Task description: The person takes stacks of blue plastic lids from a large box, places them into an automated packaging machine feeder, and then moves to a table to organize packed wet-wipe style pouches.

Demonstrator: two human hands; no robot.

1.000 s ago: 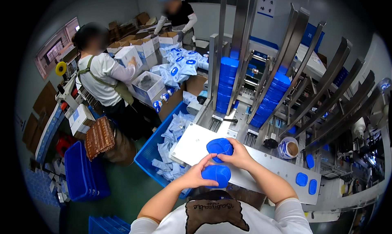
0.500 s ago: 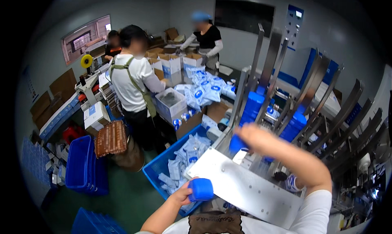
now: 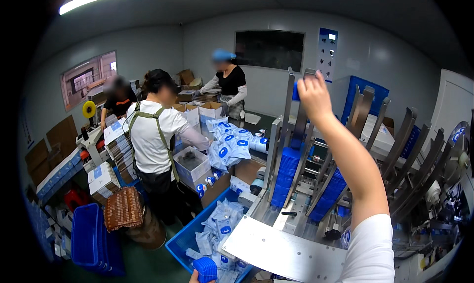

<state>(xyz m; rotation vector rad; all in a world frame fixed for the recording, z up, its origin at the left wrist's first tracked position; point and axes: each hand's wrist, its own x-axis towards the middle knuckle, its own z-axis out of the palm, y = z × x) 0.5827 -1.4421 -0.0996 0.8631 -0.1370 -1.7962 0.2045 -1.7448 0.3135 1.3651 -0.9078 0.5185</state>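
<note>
My right hand [image 3: 314, 95] is raised to the top of the tall metal guide posts of a machine, its fingers curled round a small stack of blue plastic trays [image 3: 296, 91], mostly hidden by hand and post. Below it, a tall column of nested blue trays [image 3: 285, 177] stands between the posts, with a second column [image 3: 328, 194] to its right. At the bottom edge, my left hand [image 3: 196, 277], largely out of the picture, grips another short stack of blue trays [image 3: 205, 269].
A white metal plate [image 3: 281, 248] lies before the posts. To its left, a blue crate [image 3: 173, 243] holds white-and-blue packets. Beyond are a table piled with packets [image 3: 229, 142], a white box [image 3: 190, 167], and co-workers at cartons. Blue bins [image 3: 91, 238] stand on the floor at left.
My right hand has risen from low beside the posts to their tops. The view has tilted upward, and my left hand with its trays now sits at the lower edge.
</note>
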